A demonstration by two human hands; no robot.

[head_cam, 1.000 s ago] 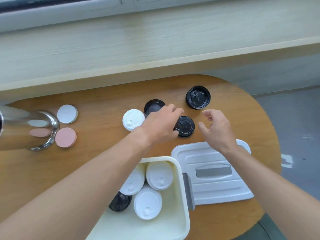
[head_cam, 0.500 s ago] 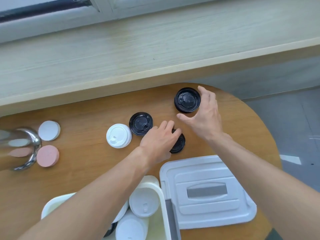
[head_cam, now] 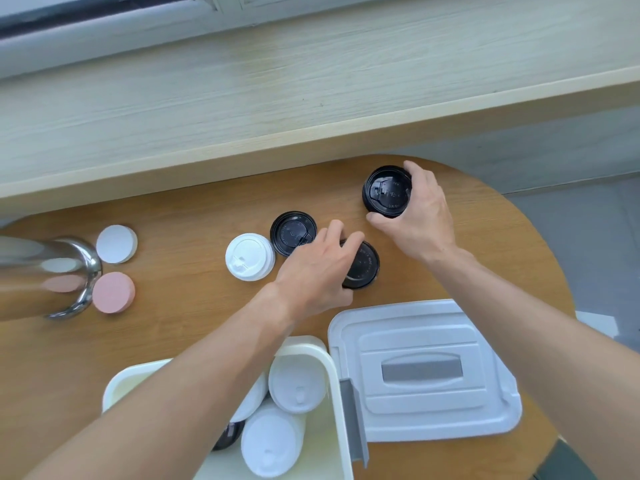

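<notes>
Three black cup lids and one white lid lie on a round wooden table (head_cam: pixel 194 327). My right hand (head_cam: pixel 420 216) grips the far black lid (head_cam: pixel 386 192), thumb and fingers curled round its rim. My left hand (head_cam: pixel 320 268) covers the near black lid (head_cam: pixel 363 266), fingers curled over its edge. Left of that hand sit a third black lid (head_cam: pixel 289 230) and the white lid (head_cam: pixel 247 256), both untouched.
A cream bin (head_cam: pixel 337 379) at the front holds several white lidded cups and a black one. Its pale grey cover (head_cam: pixel 426 372) lies flat to the right. At the left stand a steel jug (head_cam: pixel 48 275), a white disc (head_cam: pixel 116 244) and a pink disc (head_cam: pixel 113 292). A wooden sill runs behind.
My right hand has reached away from me and closed round the far black lid. My left hand stays on the near black lid. The view has shifted, so everything sits lower and more to the left.
</notes>
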